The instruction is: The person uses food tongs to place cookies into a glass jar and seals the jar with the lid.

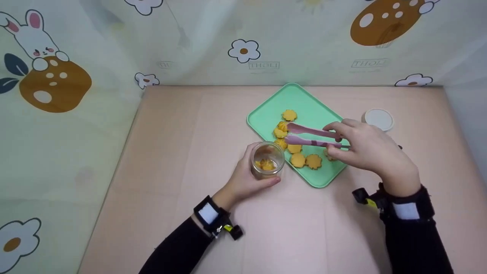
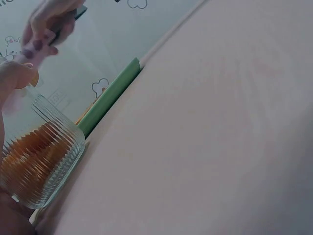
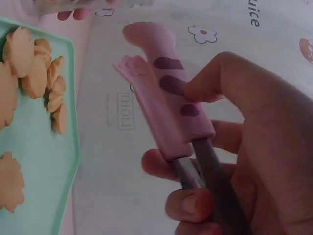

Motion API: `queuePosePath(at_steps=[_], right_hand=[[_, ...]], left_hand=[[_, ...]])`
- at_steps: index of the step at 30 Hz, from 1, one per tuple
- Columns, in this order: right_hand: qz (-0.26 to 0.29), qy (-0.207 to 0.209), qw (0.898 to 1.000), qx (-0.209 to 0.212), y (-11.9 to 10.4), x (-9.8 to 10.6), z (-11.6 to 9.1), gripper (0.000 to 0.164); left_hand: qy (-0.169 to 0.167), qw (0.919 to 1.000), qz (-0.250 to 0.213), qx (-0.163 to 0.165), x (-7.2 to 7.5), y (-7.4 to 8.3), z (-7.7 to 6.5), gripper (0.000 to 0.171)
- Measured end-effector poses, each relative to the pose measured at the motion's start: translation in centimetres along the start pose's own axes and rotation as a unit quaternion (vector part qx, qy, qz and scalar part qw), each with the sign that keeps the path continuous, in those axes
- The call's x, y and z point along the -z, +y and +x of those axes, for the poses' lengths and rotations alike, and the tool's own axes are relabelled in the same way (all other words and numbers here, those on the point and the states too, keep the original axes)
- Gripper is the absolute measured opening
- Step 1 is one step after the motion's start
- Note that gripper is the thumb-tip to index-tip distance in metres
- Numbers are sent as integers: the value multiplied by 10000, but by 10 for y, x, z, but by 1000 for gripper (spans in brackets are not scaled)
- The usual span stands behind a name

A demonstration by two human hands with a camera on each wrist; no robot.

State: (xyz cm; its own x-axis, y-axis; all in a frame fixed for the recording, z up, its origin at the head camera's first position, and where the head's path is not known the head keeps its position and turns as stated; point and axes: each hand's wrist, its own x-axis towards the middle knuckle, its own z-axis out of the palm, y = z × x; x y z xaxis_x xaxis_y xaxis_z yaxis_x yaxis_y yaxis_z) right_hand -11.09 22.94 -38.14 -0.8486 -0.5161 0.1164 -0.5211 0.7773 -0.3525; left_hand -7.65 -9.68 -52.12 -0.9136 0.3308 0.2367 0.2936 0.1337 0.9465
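Your left hand (image 1: 245, 179) is clamped round the ribbed glass jar (image 1: 262, 176), its fingers mostly hidden behind the glass. Your right hand (image 1: 365, 148) grips the pink tongs (image 1: 312, 131), whose tips stand apart; the right wrist view shows bare space between them. From above, those tips overlap the yellow cookies (image 1: 314, 161) on the green tray (image 1: 319, 108), but you cannot judge their height there. The jar, beside the tray's near edge, holds cookie pieces (image 1: 266, 164) too blurred by the ribbing to count. Your right hand partly covers one cookie on the tray and reaches the edge of the white lid (image 1: 376, 118). Both dark sleeves (image 1: 414, 243) run out of frame.
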Motion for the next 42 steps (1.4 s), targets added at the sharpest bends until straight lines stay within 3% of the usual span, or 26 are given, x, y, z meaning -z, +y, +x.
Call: queuePosePath(at_steps=[5, 20, 32, 42], right_hand=[[143, -767, 9959, -459, 12, -7, 6, 40], [484, -1377, 9871, -666, 22, -20, 9, 37], [659, -1513, 9851, -480, 23, -20, 9, 28], [589, -1570, 9855, -250, 21, -20, 8, 24]], left_hand=[[-12, 10000, -44, 0, 0, 0, 0, 94], [-3, 10000, -48, 4, 0, 0, 0, 91], [-17, 9998, -125, 144, 0, 0, 0, 92], [-25, 9999, -153, 35, 0, 0, 0, 92]])
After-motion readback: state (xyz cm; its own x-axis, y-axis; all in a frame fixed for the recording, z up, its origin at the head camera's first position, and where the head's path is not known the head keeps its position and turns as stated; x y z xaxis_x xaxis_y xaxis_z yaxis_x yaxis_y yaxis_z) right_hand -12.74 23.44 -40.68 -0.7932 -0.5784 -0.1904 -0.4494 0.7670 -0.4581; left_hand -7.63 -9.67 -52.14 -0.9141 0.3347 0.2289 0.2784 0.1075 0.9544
